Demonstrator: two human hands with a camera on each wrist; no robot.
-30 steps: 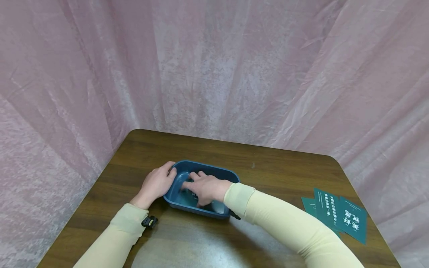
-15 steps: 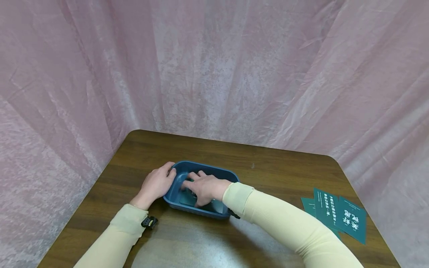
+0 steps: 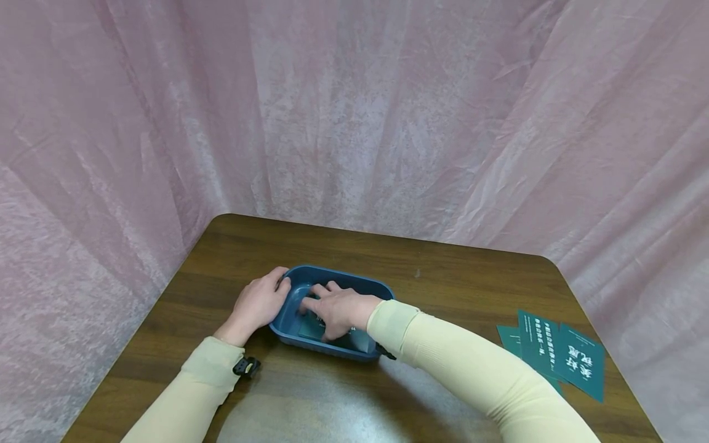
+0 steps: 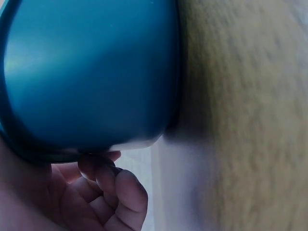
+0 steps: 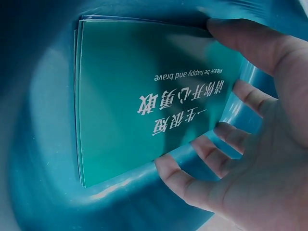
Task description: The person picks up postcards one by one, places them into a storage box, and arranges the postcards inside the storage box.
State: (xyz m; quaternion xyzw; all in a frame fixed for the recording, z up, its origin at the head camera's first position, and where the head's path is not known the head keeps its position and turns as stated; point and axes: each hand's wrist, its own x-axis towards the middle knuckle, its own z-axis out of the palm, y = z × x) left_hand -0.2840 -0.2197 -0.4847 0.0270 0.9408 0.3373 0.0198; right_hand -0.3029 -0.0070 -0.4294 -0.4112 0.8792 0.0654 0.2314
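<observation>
A blue plastic bin [image 3: 287,320] with rounded corners stands on the wooden table. My left hand [image 3: 257,303] grips the rim at its left end. In the left wrist view the fingers [image 4: 130,195] curl beneath that rim, against the bin wall [image 4: 96,72]. Reaching down inside the bin is my right hand [image 3: 339,311]. There it holds a small stack of green cards [image 5: 115,96] by its edges, thumb [image 5: 245,41] at one long edge and fingertips along the opposite one. The top card bears white Chinese characters and the line "Please be happy and brave".
Several similar green cards [image 3: 578,363] lie overlapping, face up, near the table's right edge. Pink curtains [image 3: 354,123] hang behind and beside the table [image 3: 454,271]. A black strap device [image 3: 246,367] sits at the left wrist.
The right hand and the cards under it shift only slightly inside the bin. The left hand, the bin and the cards at the right stay put.
</observation>
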